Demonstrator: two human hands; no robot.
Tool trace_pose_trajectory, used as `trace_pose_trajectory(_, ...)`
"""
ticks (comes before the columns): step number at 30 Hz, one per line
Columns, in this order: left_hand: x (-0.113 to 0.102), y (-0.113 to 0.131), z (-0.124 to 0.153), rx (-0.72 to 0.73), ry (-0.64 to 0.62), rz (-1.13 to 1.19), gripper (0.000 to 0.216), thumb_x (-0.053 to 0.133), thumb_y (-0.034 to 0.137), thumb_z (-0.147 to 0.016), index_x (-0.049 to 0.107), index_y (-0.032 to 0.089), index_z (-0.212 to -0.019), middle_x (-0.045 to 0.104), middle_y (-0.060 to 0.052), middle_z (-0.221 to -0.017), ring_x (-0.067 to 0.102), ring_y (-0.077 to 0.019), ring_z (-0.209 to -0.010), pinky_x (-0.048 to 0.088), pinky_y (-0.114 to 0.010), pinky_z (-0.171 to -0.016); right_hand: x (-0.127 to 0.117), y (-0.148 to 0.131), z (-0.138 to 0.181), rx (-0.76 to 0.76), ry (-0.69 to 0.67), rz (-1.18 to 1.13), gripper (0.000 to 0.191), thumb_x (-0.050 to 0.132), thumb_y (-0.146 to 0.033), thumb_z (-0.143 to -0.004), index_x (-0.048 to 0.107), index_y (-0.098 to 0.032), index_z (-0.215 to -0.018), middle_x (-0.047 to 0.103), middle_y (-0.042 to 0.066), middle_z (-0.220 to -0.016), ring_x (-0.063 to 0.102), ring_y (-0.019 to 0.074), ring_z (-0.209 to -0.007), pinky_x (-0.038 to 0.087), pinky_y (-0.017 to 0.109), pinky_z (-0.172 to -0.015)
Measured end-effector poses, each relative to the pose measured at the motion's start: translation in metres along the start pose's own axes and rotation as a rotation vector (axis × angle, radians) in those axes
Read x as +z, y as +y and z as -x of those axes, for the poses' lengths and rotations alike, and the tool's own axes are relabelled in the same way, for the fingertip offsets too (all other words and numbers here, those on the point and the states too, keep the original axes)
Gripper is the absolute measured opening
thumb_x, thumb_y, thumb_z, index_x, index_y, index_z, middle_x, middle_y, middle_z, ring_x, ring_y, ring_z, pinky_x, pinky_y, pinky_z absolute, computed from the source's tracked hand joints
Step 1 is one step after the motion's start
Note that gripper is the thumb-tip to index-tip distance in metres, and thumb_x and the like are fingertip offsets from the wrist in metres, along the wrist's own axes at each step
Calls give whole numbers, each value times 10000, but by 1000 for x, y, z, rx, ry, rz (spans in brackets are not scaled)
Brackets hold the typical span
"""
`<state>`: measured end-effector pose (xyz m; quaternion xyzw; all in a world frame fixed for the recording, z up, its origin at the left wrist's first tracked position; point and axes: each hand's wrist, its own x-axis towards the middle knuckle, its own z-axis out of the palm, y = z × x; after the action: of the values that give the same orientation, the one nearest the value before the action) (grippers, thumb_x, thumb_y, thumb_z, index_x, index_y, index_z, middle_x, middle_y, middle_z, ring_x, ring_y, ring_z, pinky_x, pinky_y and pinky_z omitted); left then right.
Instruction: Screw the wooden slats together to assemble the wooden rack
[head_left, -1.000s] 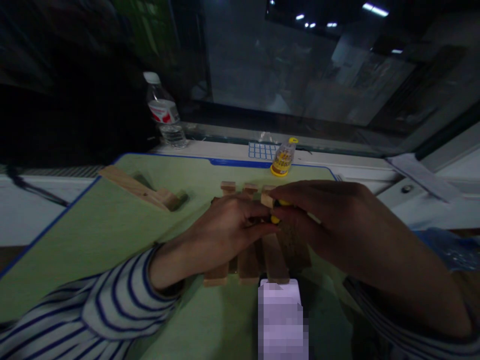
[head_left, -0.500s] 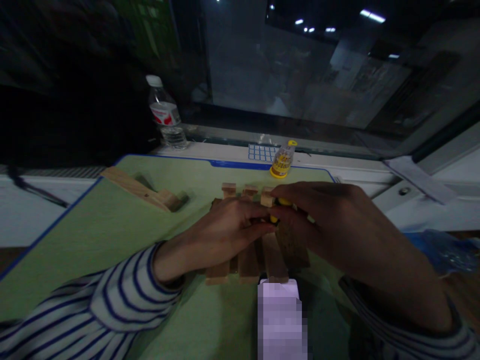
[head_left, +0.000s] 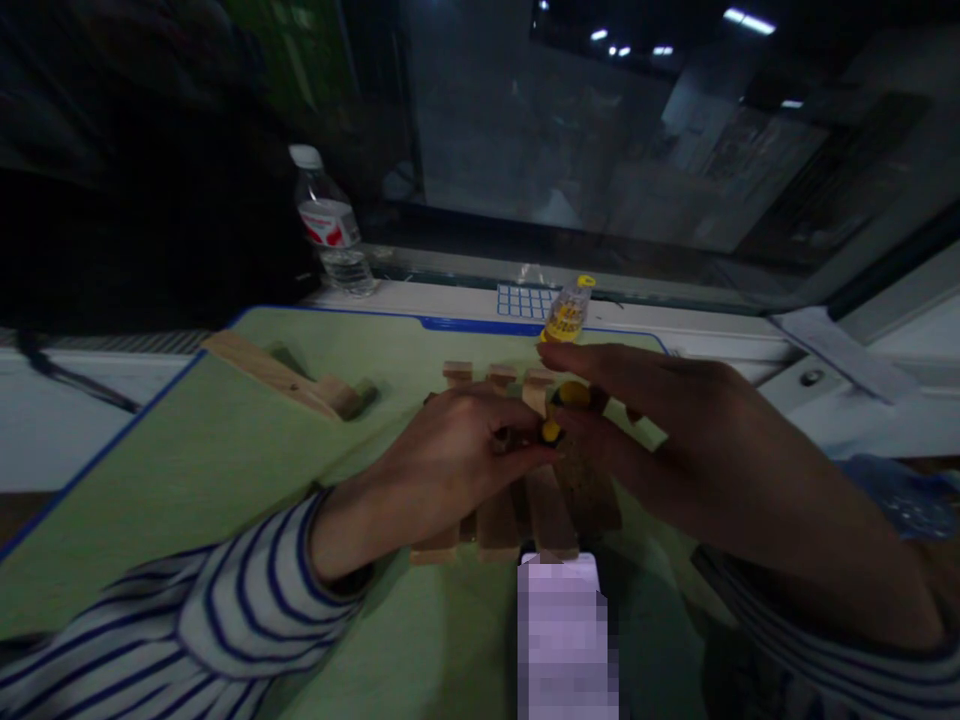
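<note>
A set of wooden slats (head_left: 551, 515) lies side by side on a green mat (head_left: 225, 450). My left hand (head_left: 457, 450) rests on the slats with its fingertips pinched together at the middle; what they pinch is too small to make out. My right hand (head_left: 660, 420) reaches in from the right and holds a small yellow and black tool (head_left: 556, 410) between thumb and fingers, its tip right at my left fingertips. The upper ends of three slats show beyond the hands.
Two loose wooden pieces (head_left: 285, 378) lie on the mat at the left. A water bottle (head_left: 330, 225) and a small yellow-capped container (head_left: 566, 310) stand along the back ledge. A blurred purple object (head_left: 562, 630) sits in front of the slats. Paper (head_left: 832, 350) lies at the right.
My right hand's fingers have lifted and spread a little, so more of the yellow tool shows. My left hand has stayed on the slats.
</note>
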<state>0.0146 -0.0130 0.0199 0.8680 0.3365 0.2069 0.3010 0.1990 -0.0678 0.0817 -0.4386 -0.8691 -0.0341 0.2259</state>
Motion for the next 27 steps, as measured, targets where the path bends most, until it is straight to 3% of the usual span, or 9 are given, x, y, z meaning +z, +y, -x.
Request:
trace_pose_trajectory(7, 1, 3, 2, 22, 73, -40, 185, 581, 361, -857, 688, 228, -929, 695, -3, -862, 630, -158, -811, 483, -271, -747, 0, -1, -4, -36, -59, -107, 308, 510, -152, -906, 627, -245, -1176, 705, -10, -1127, 671, 136, -976, 506, 248, -853)
trace_pose_trajectory(12, 1, -1, 2, 3, -6, 46, 203, 541, 362, -886, 687, 234, -948, 705, 3, -874, 640, -150, -791, 491, -256, -718, 1, -1, -5, -39, -56, -32, 292, 502, -161, -909, 634, -243, -1157, 719, -3, -1084, 683, 150, -934, 519, 261, -801)
trace_pose_trajectory(18, -1, 0, 2, 24, -70, 65, 225, 497, 307, -916, 682, 249, -1030, 707, -1, -978, 644, -153, -875, 489, -262, -791, -1, -2, -3, 9, -71, 61, 219, 523, -200, -898, 652, -226, -1073, 738, 13, -978, 694, 178, -843, 519, 291, -738)
trace_pose_trajectory(27, -2, -1, 1, 71, -103, 82, 236, 466, 239, -932, 679, 271, -1027, 686, 8, -1081, 630, -151, -962, 485, -263, -848, 0, -4, -3, 46, -91, 120, 213, 492, -299, -922, 651, -208, -1031, 728, 46, -949, 680, 189, -799, 490, 307, -698)
